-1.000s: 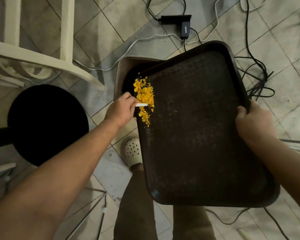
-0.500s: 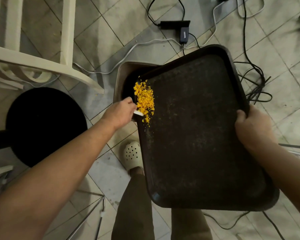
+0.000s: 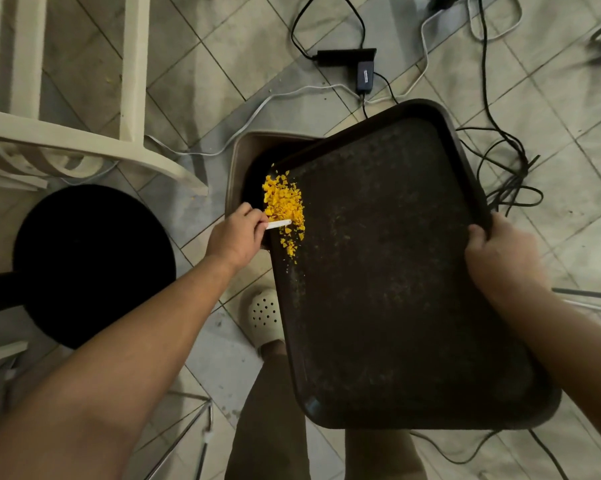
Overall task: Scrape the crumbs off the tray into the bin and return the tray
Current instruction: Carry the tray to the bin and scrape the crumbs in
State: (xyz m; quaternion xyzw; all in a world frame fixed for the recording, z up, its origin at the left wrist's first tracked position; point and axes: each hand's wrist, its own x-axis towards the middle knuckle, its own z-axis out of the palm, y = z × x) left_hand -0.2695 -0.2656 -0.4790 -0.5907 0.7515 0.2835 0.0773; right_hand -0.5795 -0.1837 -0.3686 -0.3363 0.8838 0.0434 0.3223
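While jagged yellow crumbs [image 3: 283, 202] heap, speckled rounded-rectangular tray [image 3: 396, 271] tilts.

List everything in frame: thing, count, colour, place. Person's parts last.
tray: 1, dark brown, tilted over the bin
crumbs: one pile, yellow-orange, tray's left edge above the bin
scraper: 1, white, at the crumbs
bin: 1, tan, on the floor under the tray's far left corner
stool: 1, black, left
chair: 1, cream, upper left
power adapter: 1, black, floor, top
cables: several, black and white, floor
shoe: 1, cream, by the tray
left hand: holds the scraper
right hand: grips the tray's right rim
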